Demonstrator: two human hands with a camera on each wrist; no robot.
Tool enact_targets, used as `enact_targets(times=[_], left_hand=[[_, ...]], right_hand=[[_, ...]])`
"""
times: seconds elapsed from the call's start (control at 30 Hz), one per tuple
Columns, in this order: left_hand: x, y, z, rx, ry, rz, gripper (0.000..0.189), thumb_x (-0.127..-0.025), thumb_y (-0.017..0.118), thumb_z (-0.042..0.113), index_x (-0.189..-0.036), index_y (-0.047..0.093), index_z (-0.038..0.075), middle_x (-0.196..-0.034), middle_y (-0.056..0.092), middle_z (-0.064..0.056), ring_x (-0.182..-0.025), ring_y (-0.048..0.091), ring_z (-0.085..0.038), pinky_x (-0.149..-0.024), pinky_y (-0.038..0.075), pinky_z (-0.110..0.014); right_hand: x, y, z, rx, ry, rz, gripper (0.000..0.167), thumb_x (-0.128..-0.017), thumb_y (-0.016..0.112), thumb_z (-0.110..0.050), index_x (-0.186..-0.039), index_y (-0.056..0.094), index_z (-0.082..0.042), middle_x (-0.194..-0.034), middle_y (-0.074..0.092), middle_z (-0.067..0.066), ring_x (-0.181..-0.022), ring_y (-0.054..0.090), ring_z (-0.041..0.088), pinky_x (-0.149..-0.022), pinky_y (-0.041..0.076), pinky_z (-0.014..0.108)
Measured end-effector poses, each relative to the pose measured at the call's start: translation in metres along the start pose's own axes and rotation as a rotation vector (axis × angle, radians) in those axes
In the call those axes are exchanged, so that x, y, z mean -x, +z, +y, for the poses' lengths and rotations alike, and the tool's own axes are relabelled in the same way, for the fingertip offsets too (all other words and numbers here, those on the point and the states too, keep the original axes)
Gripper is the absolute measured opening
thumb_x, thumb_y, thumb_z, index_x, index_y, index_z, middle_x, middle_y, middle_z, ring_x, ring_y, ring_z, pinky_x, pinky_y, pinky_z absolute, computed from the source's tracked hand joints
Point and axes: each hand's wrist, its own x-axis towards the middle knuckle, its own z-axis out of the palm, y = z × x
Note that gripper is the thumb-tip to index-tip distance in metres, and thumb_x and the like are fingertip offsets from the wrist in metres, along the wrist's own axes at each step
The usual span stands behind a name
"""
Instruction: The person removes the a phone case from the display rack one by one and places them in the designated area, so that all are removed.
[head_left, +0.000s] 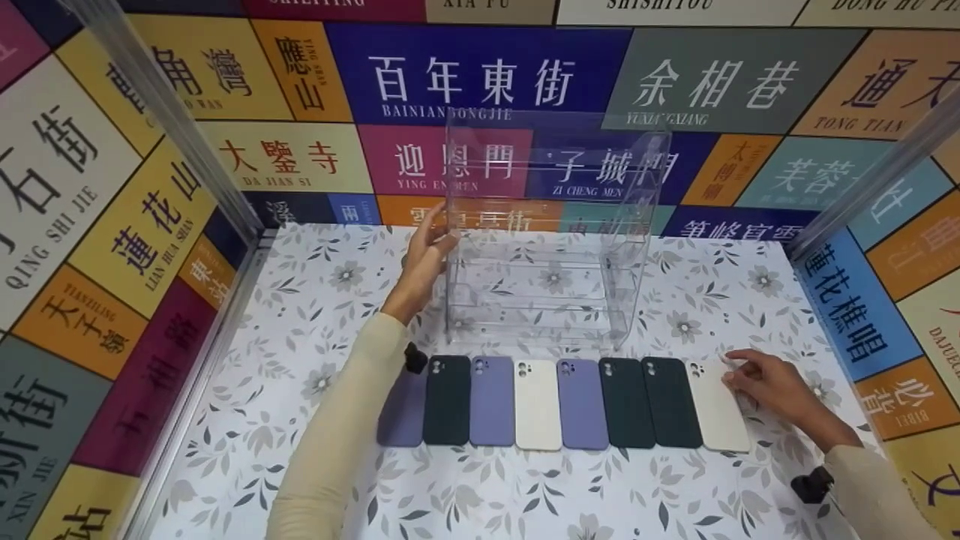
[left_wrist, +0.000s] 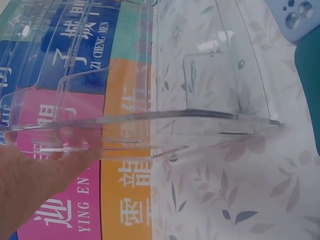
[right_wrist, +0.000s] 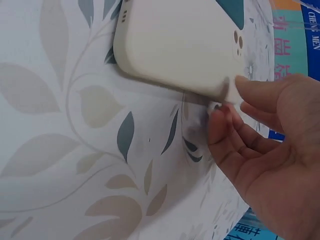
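A clear plastic tiered rack (head_left: 634, 247) stands at the back of the table. My left hand (head_left: 424, 262) grips its left side; in the left wrist view, fingers show through the clear panel. Phone cases lie in a side-by-side row before the rack. At the row's right end is a cream case (head_left: 720, 412), whose upper right edge my right hand (head_left: 784, 390) pinches. The right wrist view shows the thumb (right_wrist: 260, 92) on that edge of the case, with the other fingers curled below. My left sleeve partly covers the purple case (head_left: 401, 420) at the left end.
Between the end cases lie dark green (head_left: 448, 401), purple (head_left: 493, 401) and cream (head_left: 537, 405) ones, with several more purple and dark green. A floral cloth (head_left: 300, 360) covers the table. Panels with printed signs (head_left: 480, 75) stand behind and at both sides, with metal posts at the corners.
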Motion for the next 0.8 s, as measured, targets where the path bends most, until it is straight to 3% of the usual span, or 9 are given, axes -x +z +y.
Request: enact_targets(times=[0.1, 0.27, 0.4, 0.53, 0.8], left_hand=[[-0.003, 0.002, -0.002, 0.01, 0.014, -0.001, 0.066, -0.11, 0.061, 0.024, -0.172, 0.039, 0.027, -0.158, 0.056, -0.017, -0.144, 0.056, -0.036, -0.112, 0.045, -0.068], [-0.005, 0.001, -0.007, 0.03, 0.031, -0.014, 0.067, -0.111, 0.061, 0.024, -0.173, 0.036, 0.029, -0.168, 0.047, -0.018, -0.153, 0.048, -0.038, -0.117, 0.039, -0.071], [-0.001, -0.007, -0.012, -0.012, 0.059, -0.054, 0.073, -0.112, 0.064, 0.036, -0.176, 0.03, 0.034, -0.176, 0.036, -0.012, -0.161, 0.037, -0.036, -0.124, 0.032, -0.067], [0.009, -0.02, -0.017, -0.106, 0.07, -0.065, 0.074, -0.112, 0.061, 0.05, -0.176, 0.027, 0.034, -0.179, 0.03, -0.011, -0.165, 0.029, -0.038, -0.129, 0.028, -0.06], [0.03, -0.047, -0.024, -0.25, 0.024, -0.076, 0.072, -0.114, 0.055, 0.05, -0.177, 0.025, 0.033, -0.181, 0.026, -0.011, -0.167, 0.021, -0.036, -0.13, 0.025, -0.062]], right_hand=[[-0.003, -0.003, -0.006, 0.018, -0.027, 0.065, 0.04, -0.107, 0.072, -0.008, -0.139, 0.063, 0.014, -0.099, 0.076, 0.019, -0.073, 0.068, 0.012, -0.062, 0.053, 0.027], [-0.014, -0.001, -0.023, 0.073, -0.055, 0.125, 0.039, -0.107, 0.072, -0.009, -0.138, 0.065, 0.013, -0.104, 0.075, 0.022, -0.087, 0.072, 0.023, -0.068, 0.053, 0.024], [-0.02, 0.002, -0.041, 0.115, -0.1, 0.145, 0.04, -0.106, 0.073, -0.007, -0.139, 0.064, 0.014, -0.118, 0.071, 0.031, -0.105, 0.07, 0.046, -0.087, 0.06, 0.044], [-0.024, 0.002, -0.058, 0.122, -0.118, 0.151, 0.044, -0.107, 0.073, -0.009, -0.142, 0.061, 0.014, -0.134, 0.063, 0.038, -0.121, 0.062, 0.057, -0.099, 0.049, 0.073], [-0.033, 0.0, -0.076, 0.132, -0.202, 0.209, 0.041, -0.107, 0.071, -0.007, -0.142, 0.061, 0.013, -0.141, 0.059, 0.039, -0.134, 0.052, 0.06, -0.106, 0.038, 0.078]])
